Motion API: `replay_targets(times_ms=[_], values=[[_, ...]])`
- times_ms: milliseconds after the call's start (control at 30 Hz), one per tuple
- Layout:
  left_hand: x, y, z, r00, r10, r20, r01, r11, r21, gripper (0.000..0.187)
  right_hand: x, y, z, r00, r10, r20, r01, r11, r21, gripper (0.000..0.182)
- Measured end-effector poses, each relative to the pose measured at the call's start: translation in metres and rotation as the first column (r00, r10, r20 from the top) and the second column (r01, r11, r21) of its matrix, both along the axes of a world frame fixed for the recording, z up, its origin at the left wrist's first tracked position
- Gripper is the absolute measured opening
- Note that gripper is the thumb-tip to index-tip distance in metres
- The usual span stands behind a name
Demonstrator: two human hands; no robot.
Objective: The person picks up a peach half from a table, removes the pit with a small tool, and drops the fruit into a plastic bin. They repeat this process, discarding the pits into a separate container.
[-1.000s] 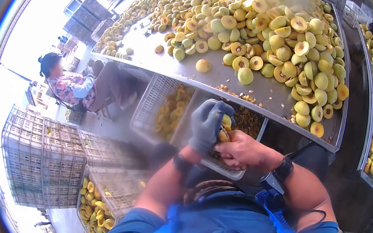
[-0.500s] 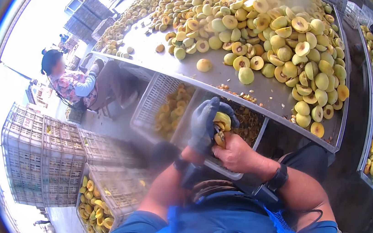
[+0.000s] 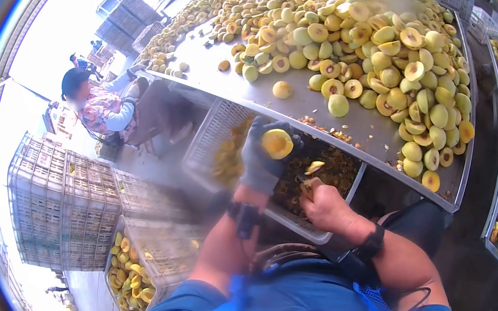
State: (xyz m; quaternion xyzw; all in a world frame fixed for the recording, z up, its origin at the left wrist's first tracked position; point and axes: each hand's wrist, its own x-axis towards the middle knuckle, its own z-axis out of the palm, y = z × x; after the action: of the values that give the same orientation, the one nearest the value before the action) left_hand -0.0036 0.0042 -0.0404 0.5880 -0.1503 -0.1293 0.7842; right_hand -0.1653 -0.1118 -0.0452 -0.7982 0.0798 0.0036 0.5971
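Observation:
My left hand (image 3: pixel 256 164), in a grey glove, grips a peach half (image 3: pixel 277 143) with its yellow, hollowed cut face turned up. To its right, my bare right hand (image 3: pixel 330 208) is closed round the handle of a small pitting tool (image 3: pixel 306 188), mostly hidden by the fingers. A yellow scrap of peach (image 3: pixel 315 167) shows at the tool's tip. Both hands are apart, above a bin of brown pits and scraps (image 3: pixel 337 165). Beside that bin, a white crate (image 3: pixel 205 135) contains yellow peach pieces, partly blurred.
A metal table (image 3: pixel 243 96) heaped with peach halves (image 3: pixel 388 67) stands ahead. Another loaded table (image 3: pixel 492 208) is at the right. Stacked crates (image 3: pixel 59 207) rise at the left, near a crate of peach pieces (image 3: pixel 130 277). A seated person (image 3: pixel 104 108) works at far left.
My hands have moved apart. The left has turned the peach half's cut face up, while the right has drawn the tool away, down and right, with a scrap at its tip.

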Motion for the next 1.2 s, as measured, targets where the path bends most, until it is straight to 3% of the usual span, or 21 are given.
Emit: replay_targets(times_ms=[67,100,167,233,300,400,500,567,600,667,733,767,800,833,867,900,933,1000,1033,1100,1200], values=[[-0.002,0.01,0.015,0.959,-0.022,-0.282,-0.022,0.988,-0.151,0.044,0.004,-0.004,-0.013,0.998,0.048,-0.04,-0.047,0.998,0.028,0.029],[0.003,0.018,0.014,0.953,-0.024,-0.302,-0.028,0.986,-0.165,0.048,0.002,-0.006,0.003,0.99,0.074,-0.119,-0.073,0.997,0.009,0.035],[0.02,0.039,0.002,0.937,-0.032,-0.348,-0.04,0.98,-0.196,0.057,0.0,-0.006,-0.007,0.992,0.113,-0.062,-0.112,0.994,0.018,0.031],[0.077,0.084,-0.056,0.948,0.191,-0.255,-0.202,0.979,-0.015,0.049,-0.003,-0.008,-0.002,0.991,0.121,-0.059,-0.117,0.991,0.062,0.029],[0.105,0.107,-0.044,0.927,0.371,0.055,-0.35,0.804,0.481,0.025,-0.002,-0.01,0.005,0.992,0.117,-0.049,-0.115,0.992,0.047,0.029],[0.123,0.073,-0.023,0.665,0.07,0.744,-0.717,0.339,0.609,0.038,0.004,-0.017,0.014,0.988,0.135,-0.069,-0.133,0.991,0.034,0.028],[0.142,-0.007,-0.007,0.758,-0.139,0.638,-0.519,0.464,0.718,0.05,0.011,-0.021,0.013,0.988,0.138,-0.072,-0.138,0.99,0.004,0.026],[0.167,-0.051,-0.02,0.676,-0.348,0.65,-0.517,0.405,0.754,0.064,0.017,-0.027,0.018,0.988,0.114,-0.103,-0.114,0.993,0.005,0.026],[0.177,-0.069,-0.03,0.697,-0.411,0.588,-0.53,0.256,0.808,0.065,0.018,-0.028,0.019,0.988,0.101,-0.12,-0.101,0.995,0.008,0.027],[0.2,-0.084,-0.043,0.722,-0.46,0.517,-0.525,0.123,0.842,0.064,0.018,-0.031,0.015,0.993,0.079,-0.092,-0.078,0.997,0.022,0.025],[0.207,-0.08,-0.035,0.785,-0.402,0.472,-0.356,0.33,0.874,0.059,0.017,-0.035,0.015,0.998,0.031,-0.05,-0.028,0.998,0.051,0.024],[0.203,-0.075,-0.031,0.943,-0.254,0.215,-0.038,0.562,0.826,0.049,0.016,-0.037,0.018,1.0,-0.009,-0.028,0.012,0.995,0.097,0.025],[0.183,-0.071,-0.014,0.985,-0.16,-0.067,0.172,0.841,0.512,0.04,0.018,-0.041,0.022,0.999,-0.047,-0.004,0.047,0.989,0.144,0.026],[0.159,-0.065,0.003,0.936,-0.285,-0.208,0.329,0.917,0.227,0.038,0.021,-0.044,0.024,0.997,-0.081,0.019,0.076,0.978,0.193,0.026],[0.135,-0.06,0.016,0.853,-0.428,-0.3,0.42,0.903,-0.093,0.037,0.024,-0.046,0.023,0.993,-0.116,0.029,0.105,0.964,0.243,0.024],[0.116,-0.056,0.02,0.839,-0.403,0.366,0.276,0.894,0.353,0.038,0.027,-0.048,0.021,0.99,-0.131,0.059,0.108,0.948,0.299,0.021],[0.094,-0.056,0.023,0.346,-0.477,0.808,-0.139,0.826,0.547,0.039,0.028,-0.052,0.02,0.985,-0.151,0.086,0.112,0.93,0.351,0.019],[0.047,-0.055,0.032,0.492,-0.446,0.748,-0.065,0.837,0.543,0.043,0.027,-0.057,0.024,0.985,-0.159,0.06,0.111,0.871,0.478,0.014],[0.028,-0.053,0.035,0.822,-0.4,0.405,0.272,0.901,0.338,0.05,0.027,-0.059,0.025,0.985,-0.163,0.046,0.113,0.836,0.538,0.011],[0.005,-0.049,0.037,0.887,-0.456,-0.065,0.455,0.89,-0.037,0.058,0.022,-0.062,0.029,0.987,-0.162,0.011,0.13,0.83,0.542,0.015],[-0.005,-0.042,0.03,0.864,-0.495,-0.088,0.491,0.869,-0.065,0.064,0.02,-0.063,0.023,0.989,-0.148,0.027,0.121,0.891,0.438,0.03]])
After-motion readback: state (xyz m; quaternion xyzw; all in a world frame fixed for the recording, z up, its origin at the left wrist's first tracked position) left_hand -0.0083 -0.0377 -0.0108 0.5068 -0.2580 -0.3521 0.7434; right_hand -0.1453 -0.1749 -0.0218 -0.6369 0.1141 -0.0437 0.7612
